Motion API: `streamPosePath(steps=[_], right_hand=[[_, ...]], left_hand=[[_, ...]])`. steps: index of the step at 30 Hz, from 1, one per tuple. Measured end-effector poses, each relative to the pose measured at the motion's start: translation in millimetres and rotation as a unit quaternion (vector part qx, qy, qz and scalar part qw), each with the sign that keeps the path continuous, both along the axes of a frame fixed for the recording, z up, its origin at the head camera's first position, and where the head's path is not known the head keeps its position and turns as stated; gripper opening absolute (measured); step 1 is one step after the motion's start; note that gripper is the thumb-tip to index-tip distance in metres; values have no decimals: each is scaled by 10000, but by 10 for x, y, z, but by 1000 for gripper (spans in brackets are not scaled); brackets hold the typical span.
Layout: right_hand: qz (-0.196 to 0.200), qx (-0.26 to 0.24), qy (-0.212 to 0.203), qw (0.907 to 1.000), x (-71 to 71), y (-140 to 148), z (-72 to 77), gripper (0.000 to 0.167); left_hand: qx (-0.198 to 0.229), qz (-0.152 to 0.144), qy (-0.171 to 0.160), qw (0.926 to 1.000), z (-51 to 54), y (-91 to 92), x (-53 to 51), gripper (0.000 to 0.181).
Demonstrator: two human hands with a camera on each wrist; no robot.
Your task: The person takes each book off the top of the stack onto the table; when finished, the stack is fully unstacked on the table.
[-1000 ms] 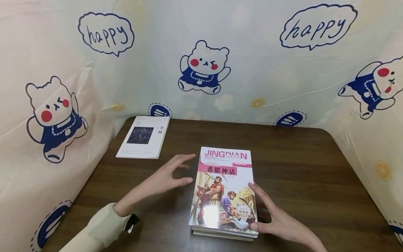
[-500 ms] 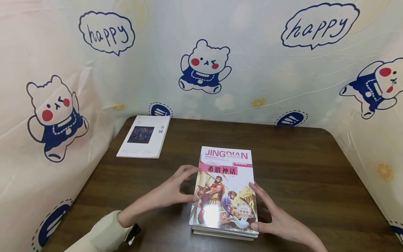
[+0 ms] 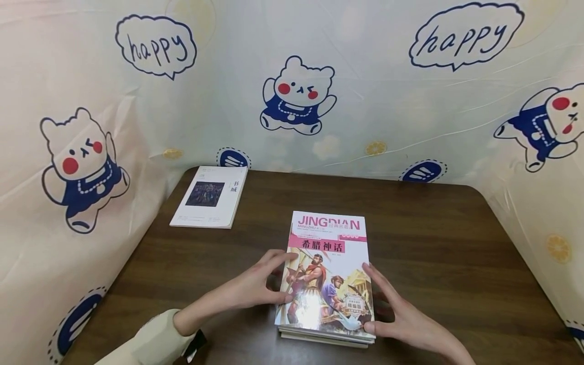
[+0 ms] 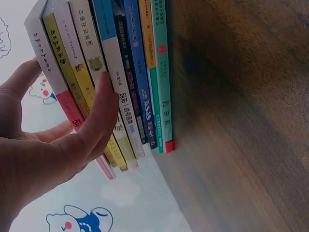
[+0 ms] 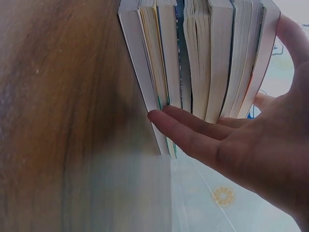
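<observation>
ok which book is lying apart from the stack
The white book with the dark cover picture, near the far left corner of the table. It lies alone, whereas the others form the stack between the left hand and right hand.

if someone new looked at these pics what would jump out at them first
Probably the glossy JINGDIAN book on top of the stack, with the left hand and the right hand at its opposite sides. Next, perhaps, the winking cartoon bear on the cloth behind the table, and the white book lying apart near the table's far left corner.
</observation>
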State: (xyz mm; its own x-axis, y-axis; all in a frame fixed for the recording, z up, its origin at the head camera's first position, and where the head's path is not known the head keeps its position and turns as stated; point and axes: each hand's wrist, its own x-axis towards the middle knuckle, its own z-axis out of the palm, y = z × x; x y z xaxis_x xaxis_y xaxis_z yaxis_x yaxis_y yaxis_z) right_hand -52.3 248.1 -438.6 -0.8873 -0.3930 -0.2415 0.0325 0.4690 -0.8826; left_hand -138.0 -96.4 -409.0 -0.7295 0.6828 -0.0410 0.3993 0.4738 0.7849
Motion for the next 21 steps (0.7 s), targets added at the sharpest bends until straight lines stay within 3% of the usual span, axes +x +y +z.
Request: streamPosePath(steps=[9, 21], right_hand=[[-36, 38, 83, 10000, 7, -6, 5, 100], [-231, -53, -222, 9995, 19, -14, 1, 103]], left_hand=[[92, 150, -139, 9997, 12, 5, 12, 77], [823, 426, -646, 9936, -32, 29, 1, 71]])
